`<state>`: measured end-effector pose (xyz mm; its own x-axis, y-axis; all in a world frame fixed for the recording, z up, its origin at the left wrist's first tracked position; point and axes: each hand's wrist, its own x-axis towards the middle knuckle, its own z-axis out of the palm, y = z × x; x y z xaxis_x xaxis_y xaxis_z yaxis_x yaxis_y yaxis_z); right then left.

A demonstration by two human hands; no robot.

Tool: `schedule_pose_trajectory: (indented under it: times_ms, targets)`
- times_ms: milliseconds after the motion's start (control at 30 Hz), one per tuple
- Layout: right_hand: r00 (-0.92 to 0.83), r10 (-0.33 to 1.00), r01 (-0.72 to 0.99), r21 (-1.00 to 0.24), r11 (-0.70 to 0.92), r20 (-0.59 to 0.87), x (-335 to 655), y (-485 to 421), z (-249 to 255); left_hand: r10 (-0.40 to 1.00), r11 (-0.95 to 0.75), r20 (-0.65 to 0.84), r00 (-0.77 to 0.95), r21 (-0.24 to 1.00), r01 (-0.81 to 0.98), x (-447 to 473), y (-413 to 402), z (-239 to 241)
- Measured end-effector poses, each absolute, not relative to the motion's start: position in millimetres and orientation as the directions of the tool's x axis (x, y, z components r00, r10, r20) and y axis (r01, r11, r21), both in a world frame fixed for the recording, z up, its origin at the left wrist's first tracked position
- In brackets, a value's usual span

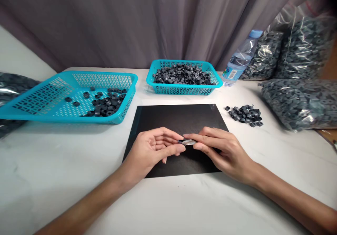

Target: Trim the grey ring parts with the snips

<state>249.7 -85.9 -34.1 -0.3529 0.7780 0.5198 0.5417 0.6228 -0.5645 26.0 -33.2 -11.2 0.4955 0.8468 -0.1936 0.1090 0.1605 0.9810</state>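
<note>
Above a black mat [168,119], my left hand [155,145] pinches a small dark ring-shaped piece [181,141] between thumb and fingertips. My right hand [223,149] is closed on a small flat silvery blade-like piece [190,142], which meets the dark piece. The fingers partly cover both, so their full shapes are hidden. To the right of the mat lies a loose pile of dark grey ring-shaped pieces [244,115].
A large blue basket [129,101] with some dark pieces stands left; a smaller, fuller blue basket [184,89] stands behind the mat. A water bottle [239,61] leans beside clear bags [302,101] of similar pieces. Another bag [15,84] sits far left, and a grey curtain [118,24] hangs behind.
</note>
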Motion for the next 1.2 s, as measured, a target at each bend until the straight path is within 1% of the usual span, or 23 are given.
schedule_pose_trajectory:
  times_ms: [200, 433, 700, 1000, 1100, 1200]
  targets:
    - [-0.346, 0.781, 0.546, -0.565, 0.618, 0.52, 249.3, -85.7, -32.7, 0.845, 0.154, -0.187, 0.501, 0.982, 0.106, 26.5, -32.6, -12.6]
    - [-0.294, 0.805, 0.519, -0.621, 0.587, 0.515, 250.8, -88.3, -32.7, 0.851, 0.147, -0.172, 0.497, 0.985, 0.089, 23.2, -32.9, -14.6]
    - [-0.335, 0.8, 0.545, -0.59, 0.595, 0.497, 251.0, -86.5, -32.6, 0.855, 0.158, -0.178, 0.486, 0.984, 0.082, 25.2, -32.5, -12.6]
    - [-0.338, 0.803, 0.535, -0.602, 0.593, 0.491, 251.8, -87.1, -33.9, 0.851, 0.158, -0.182, 0.493, 0.983, 0.092, 23.9, -33.1, -12.3]
    - [-0.323, 0.816, 0.524, -0.627, 0.576, 0.48, 251.7, -87.6, -33.0, 0.849, 0.156, -0.182, 0.495, 0.983, 0.093, 23.7, -32.1, -13.0]
    - [-0.27, 0.848, 0.502, -0.686, 0.528, 0.455, 252.2, -87.0, -32.7, 0.848, 0.157, -0.18, 0.499, 0.984, 0.087, 23.8, -31.6, -13.5]
